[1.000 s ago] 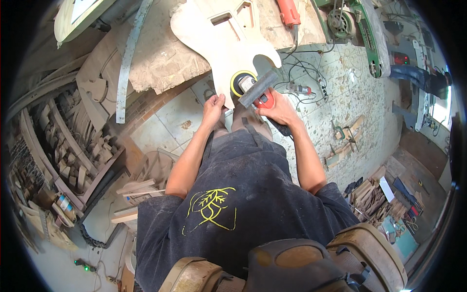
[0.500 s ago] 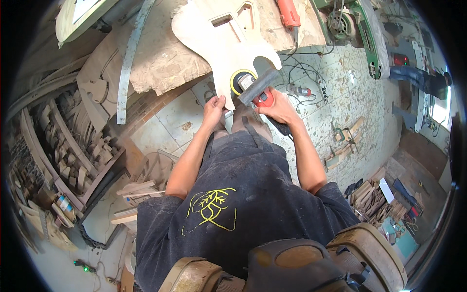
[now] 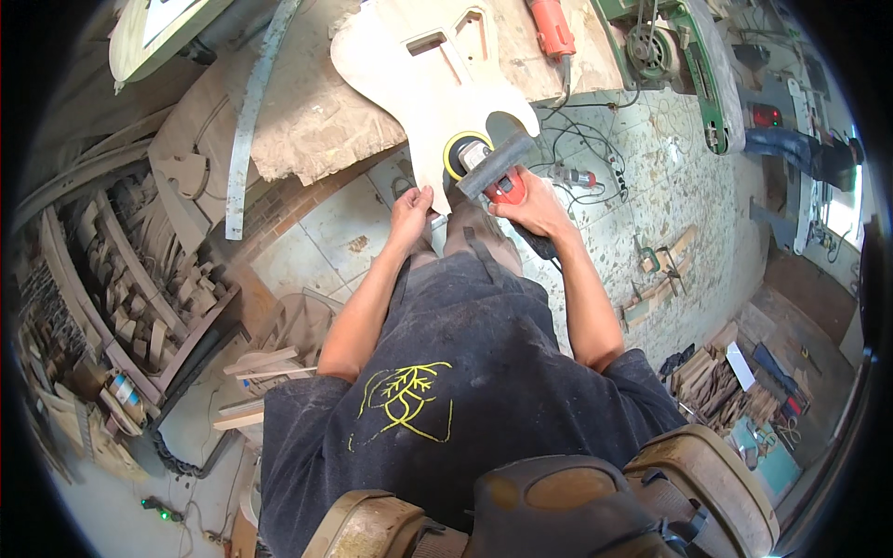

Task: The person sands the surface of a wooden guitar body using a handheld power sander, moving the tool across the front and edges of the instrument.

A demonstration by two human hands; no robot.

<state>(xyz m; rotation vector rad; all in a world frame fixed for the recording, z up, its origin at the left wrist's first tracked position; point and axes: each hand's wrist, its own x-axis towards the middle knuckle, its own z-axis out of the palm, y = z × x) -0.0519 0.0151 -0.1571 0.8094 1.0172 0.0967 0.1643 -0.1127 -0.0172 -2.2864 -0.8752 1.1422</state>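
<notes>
A pale wooden guitar body (image 3: 381,65) with cut cavities lies on a rough board (image 3: 307,112), its long horn jutting toward me past the board's edge. My left hand (image 3: 409,212) is closed on that horn's tip. My right hand (image 3: 539,209) is wrapped round a red power sander (image 3: 505,186). The sander's round, yellow-rimmed pad (image 3: 458,147) sits against the inner curve of the horn, though I cannot tell if it touches. A grey bar (image 3: 495,166) lies across the top of the tool, partly hiding it.
A red tool (image 3: 554,33) and a green machine (image 3: 651,51) are at the back right. A metal strip (image 3: 246,139) hangs at the left, above stacked wood scraps (image 3: 139,298). Cables (image 3: 605,149), another tool (image 3: 579,177) and clamps (image 3: 656,265) are on the floor. More offcuts (image 3: 707,381) lie lower right.
The guitar body has shifted very slightly toward me, with my left hand following a little. The sander and my right hand are almost in the same place.
</notes>
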